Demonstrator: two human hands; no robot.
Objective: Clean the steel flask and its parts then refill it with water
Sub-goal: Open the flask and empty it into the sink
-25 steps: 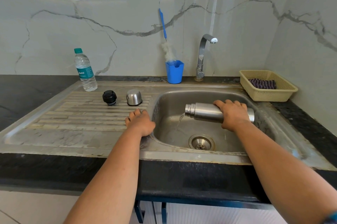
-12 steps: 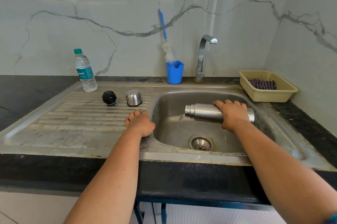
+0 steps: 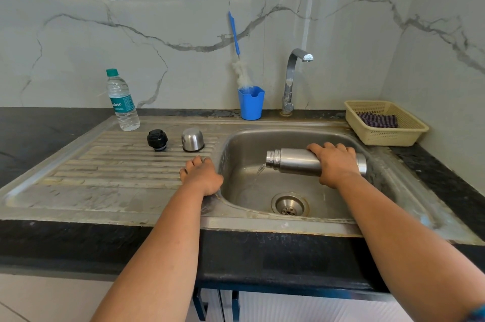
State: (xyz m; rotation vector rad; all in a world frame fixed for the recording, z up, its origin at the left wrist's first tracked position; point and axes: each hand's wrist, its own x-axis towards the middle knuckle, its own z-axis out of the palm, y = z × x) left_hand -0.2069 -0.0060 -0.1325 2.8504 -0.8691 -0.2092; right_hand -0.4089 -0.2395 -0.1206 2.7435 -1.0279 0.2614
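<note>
Right now the right hand (image 3: 337, 164) grips the steel flask (image 3: 294, 161) around its rear half, fingers curled over the top of the body, and holds it on its side over the sink (image 3: 309, 135). The flask's open mouth points left and tips slightly downward, and a thin stream of water (image 3: 259, 170) runs from it into the basin, above and to the left of the drain (image 3: 289, 205).

The left hand (image 3: 202, 174) rests on the ribbed draining board (image 3: 118, 164), just beside the basin's left rim, with its fingers loosely spread and holding nothing.

Further back on the draining board stand the flask's two parts: a black stopper (image 3: 157, 139) and, just to its right but apart from it, a steel cap (image 3: 193, 139) sitting upside down. A plastic water bottle (image 3: 122, 101) with a green top stands upright at the board's back left corner.

Behind the sink, a blue cup (image 3: 250, 104) holds a bottle brush (image 3: 240, 69) with a blue handle that leans against the marble wall. The tap (image 3: 294, 77) stands just right of the cup, and no water can be seen coming from its spout. On the black counter to the right sits a cream basket (image 3: 409, 132) with a striped cloth (image 3: 378, 120) lying in it.
</note>
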